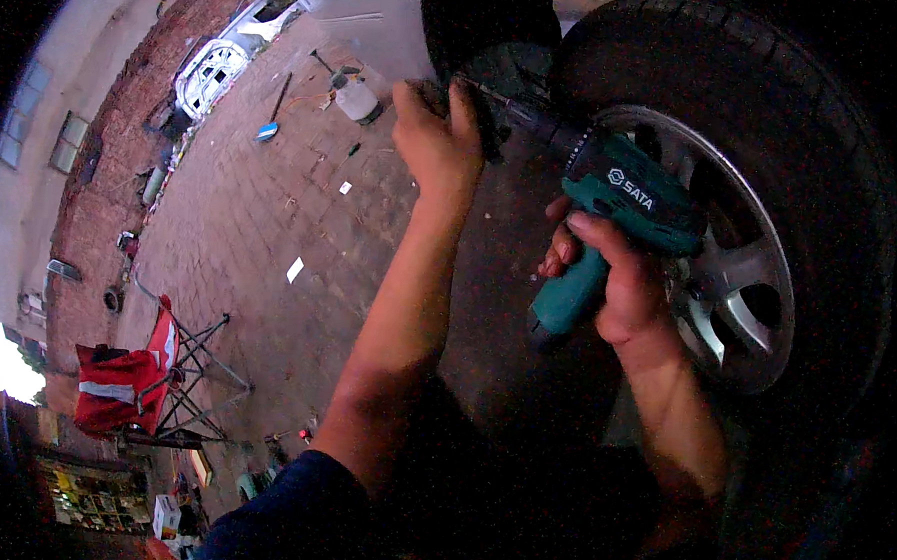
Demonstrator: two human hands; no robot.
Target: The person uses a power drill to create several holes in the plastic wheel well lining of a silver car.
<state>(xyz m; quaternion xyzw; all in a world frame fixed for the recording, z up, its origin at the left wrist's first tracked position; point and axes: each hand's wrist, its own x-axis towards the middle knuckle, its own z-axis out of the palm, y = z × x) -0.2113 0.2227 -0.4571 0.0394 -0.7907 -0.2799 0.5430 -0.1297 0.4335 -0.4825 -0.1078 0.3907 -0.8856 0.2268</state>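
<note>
My right hand (pixel 614 277) grips the handle of a teal and black cordless drill (pixel 612 202). Its bit runs up and to the left toward a dark part under the car body (pixel 498 72). My left hand (pixel 437 139) is closed around the front end of that bit, up against the dark part. Just right of the drill stands a car wheel with a silver alloy rim (pixel 744 283) and a black tyre (pixel 776 104).
Brick paving (pixel 261 222) stretches to the left. On it lie a white plastic jug (pixel 356 101), a long-handled tool with a blue head (pixel 268 130) and scraps of paper. A red folding chair (pixel 129 386) stands at lower left. A white car (pixel 212 70) is parked far off.
</note>
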